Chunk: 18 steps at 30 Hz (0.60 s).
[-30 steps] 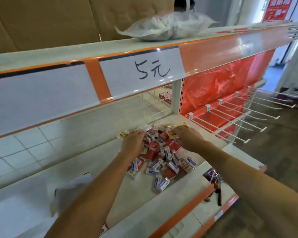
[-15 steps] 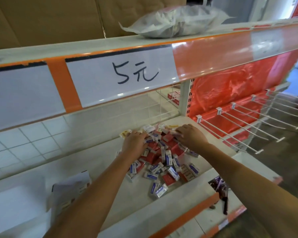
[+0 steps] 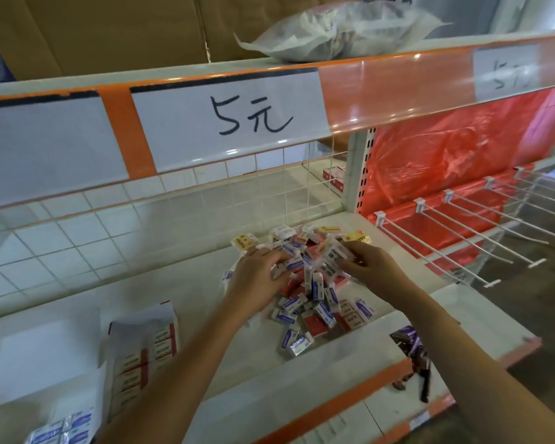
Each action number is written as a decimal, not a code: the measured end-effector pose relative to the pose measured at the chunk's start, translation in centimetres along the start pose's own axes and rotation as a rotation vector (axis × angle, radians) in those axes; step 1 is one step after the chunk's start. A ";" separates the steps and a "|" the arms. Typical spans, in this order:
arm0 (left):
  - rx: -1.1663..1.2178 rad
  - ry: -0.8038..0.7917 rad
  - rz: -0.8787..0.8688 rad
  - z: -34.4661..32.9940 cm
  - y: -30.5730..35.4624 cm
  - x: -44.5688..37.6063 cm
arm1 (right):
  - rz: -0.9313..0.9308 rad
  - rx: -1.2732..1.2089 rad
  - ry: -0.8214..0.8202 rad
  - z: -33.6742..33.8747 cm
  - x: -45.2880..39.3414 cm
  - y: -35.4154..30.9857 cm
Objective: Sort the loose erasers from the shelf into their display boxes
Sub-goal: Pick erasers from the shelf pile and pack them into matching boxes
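compared with half a second ago, the right hand (image 3: 370, 270) has lifted a small clear-wrapped pack of erasers (image 3: 332, 256) off the top of the heap, where before it lay flat among the pieces with nothing raised; the left hand (image 3: 257, 277) has stayed at the 9 o'clock edge of the pile of loose erasers (image 3: 311, 293), its fingers now curled in over the pieces there. in my judgement this means the sorting has moved from raking through the heap to picking one item out, so the first transfers are only starting and nearly the whole pile is still unsorted. the right grip is narrow: thumb and fingers pinch the pack at its 3 o'clock end, and the pack sits tilted just above the heap. the left grip is half curled and rests on the erasers; whether it actually holds any i cannot tell, as the fingertips are buried among them. the pile lies on the shelf (image 3: 186, 296) toward 12 o'clock of both hands, against the wire grid back. the display boxes wait well apart at 8 o'clock: a red and white display box (image 3: 141, 350) lying open with rows inside, and a box of blue-labelled erasers (image 3: 64, 427) at the frame's lower edge. a bunch of keys (image 3: 410, 350) hangs at 4 o'clock off the shelf front.
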State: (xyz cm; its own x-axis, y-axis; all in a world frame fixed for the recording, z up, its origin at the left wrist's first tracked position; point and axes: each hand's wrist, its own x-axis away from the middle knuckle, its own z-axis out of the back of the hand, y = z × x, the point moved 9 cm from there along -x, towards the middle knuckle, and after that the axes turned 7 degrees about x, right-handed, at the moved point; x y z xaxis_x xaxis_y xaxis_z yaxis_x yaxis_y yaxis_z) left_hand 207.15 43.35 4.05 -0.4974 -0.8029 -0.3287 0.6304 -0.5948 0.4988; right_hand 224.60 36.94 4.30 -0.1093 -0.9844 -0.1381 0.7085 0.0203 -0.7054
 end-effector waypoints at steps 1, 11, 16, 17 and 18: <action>0.022 0.014 0.000 0.4 0.3 0.7 | 0.004 -0.034 -0.008 -0.1 0.5 -0.3; 0.149 0.125 0.076 4.9 0.4 7.9 | -0.055 -0.294 -0.010 -3.0 4.5 -3.0; 0.146 0.166 0.149 7.0 -0.6 12.1 | -0.069 -0.364 -0.091 -5.9 5.5 -5.6; 0.146 0.170 0.166 7.4 -1.0 13.0 | -0.069 -0.363 -0.109 -6.7 5.4 -5.9; 0.150 0.172 0.188 7.9 -1.5 13.9 | -0.069 -0.370 -0.124 -7.4 5.5 -6.5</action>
State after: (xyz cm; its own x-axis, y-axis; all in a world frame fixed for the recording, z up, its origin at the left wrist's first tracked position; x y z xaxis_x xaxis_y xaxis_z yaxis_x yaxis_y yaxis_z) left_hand 194.58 33.42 5.03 -0.2636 -0.9013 -0.3438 0.6005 -0.4323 0.6727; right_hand 214.26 32.73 2.99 -0.0471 -0.9988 -0.0125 0.4009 -0.0074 -0.9161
